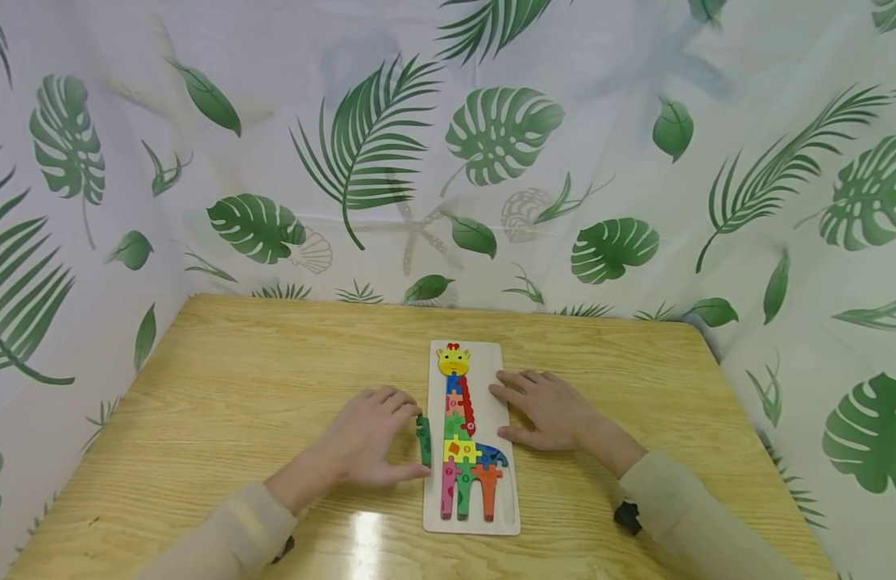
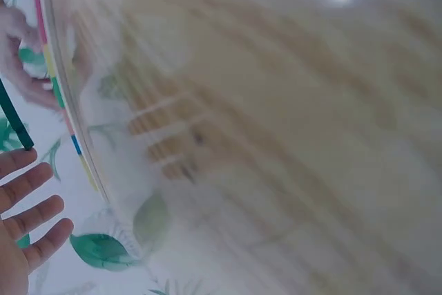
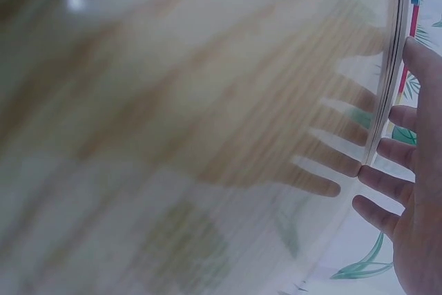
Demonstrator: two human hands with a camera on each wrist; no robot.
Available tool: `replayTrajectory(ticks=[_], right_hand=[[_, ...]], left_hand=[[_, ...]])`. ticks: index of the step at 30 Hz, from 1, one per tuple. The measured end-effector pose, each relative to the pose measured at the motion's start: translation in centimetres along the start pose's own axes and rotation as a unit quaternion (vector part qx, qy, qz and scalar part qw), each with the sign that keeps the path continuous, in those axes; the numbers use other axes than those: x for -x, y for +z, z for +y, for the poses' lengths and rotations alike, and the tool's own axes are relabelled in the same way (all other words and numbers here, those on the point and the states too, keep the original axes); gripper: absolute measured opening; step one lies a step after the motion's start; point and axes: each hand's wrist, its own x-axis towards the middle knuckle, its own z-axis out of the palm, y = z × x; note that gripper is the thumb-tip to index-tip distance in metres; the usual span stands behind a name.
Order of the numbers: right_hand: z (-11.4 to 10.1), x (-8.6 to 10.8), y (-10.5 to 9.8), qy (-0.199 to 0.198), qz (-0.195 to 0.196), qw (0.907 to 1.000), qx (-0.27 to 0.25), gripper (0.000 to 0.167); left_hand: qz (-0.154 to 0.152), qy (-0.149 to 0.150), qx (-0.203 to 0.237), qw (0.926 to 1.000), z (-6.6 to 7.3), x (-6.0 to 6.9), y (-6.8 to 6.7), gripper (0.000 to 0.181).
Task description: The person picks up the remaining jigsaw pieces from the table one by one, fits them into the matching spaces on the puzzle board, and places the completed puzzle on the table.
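Note:
A giraffe puzzle of colourful interlocking pieces (image 1: 463, 451) lies on a pale board (image 1: 484, 362), with the yellow head at the far end. My left hand (image 1: 368, 435) holds a dark green puzzle piece (image 1: 423, 439) by its ends, between thumb and fingertips, just beside the board's left edge. In the left wrist view the same green piece (image 2: 15, 117) meets one fingertip, and the other fingers are spread. My right hand (image 1: 549, 411) touches the board's right edge with its fingers extended. The right wrist view has those fingers (image 3: 387, 183) along the board's side (image 3: 388, 67).
The wooden table (image 1: 274, 346) carries the board near its middle. A white cloth with green leaves (image 1: 390, 161) hangs behind the table and at both sides. Light reflects off the tabletop left of the board's near end.

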Motion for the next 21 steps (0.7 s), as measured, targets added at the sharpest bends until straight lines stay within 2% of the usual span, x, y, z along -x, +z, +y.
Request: replayTrajectory(ticks=[10, 17, 21], right_hand=[[0.1, -0.2, 0.1, 0.001, -0.005, 1.0, 0.003, 0.076], [0.2, -0.2, 0.3, -0.006, 0.005, 0.9999, 0.007, 0.076], [0.1, -0.1, 0.2, -0.006, 0.006, 1.0, 0.004, 0.075]], left_hand=[[-0.014, 0.029, -0.04, 0.9987, 1.3, -0.7, 0.4, 0.088], [-0.018, 0.045, -0.048, 0.9977, 2.2, -1.5, 0.5, 0.086], [-0.01, 0.055, -0.051, 0.9972, 2.6, -2.0, 0.7, 0.087]])
